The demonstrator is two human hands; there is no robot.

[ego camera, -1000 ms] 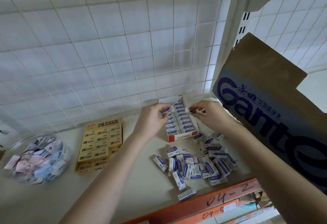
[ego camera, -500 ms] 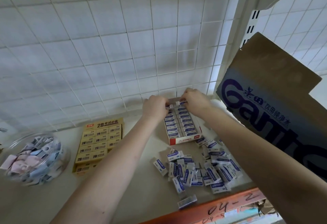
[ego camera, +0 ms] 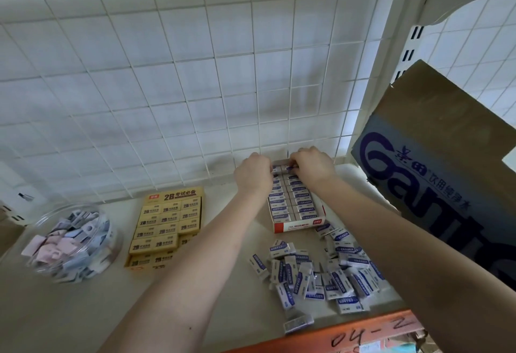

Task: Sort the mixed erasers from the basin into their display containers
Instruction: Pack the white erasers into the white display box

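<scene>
- Both hands reach to the far end of the red-and-white display box [ego camera: 298, 226], which stands on the shelf [ego camera: 83, 310] against the wire grid [ego camera: 195, 87]. The likely reason is that the near rows are full and the gap left is at the back.
- The right hand [ego camera: 312, 165] has its fingers curled down, pinching the last row of the boxed erasers [ego camera: 303, 202]; it seems to be seating one on edge, label up, to match its neighbours.
- The left hand [ego camera: 252, 171] sits at the box's left wall, probably steadying it. Its fingertips are hidden behind its own knuckles, so its grip cannot be told.
- The loose pile [ego camera: 321, 271] of blue-and-white erasers lies just in front of the box, near to hand for refilling.
- Counted: two hands; one red-and-white box with two columns of erasers (seven or so rows show, the rest covered); one yellow 2B box [ego camera: 167, 224], three across; one clear basin [ego camera: 69, 243] of pastel erasers, well apart to the left.
- The pile overlaps too much for a true count, though it is easily thirty; one stray eraser [ego camera: 298, 324] lies alone at the shelf's lip.
- One cardboard carton [ego camera: 435, 174] leans in at the right.
</scene>
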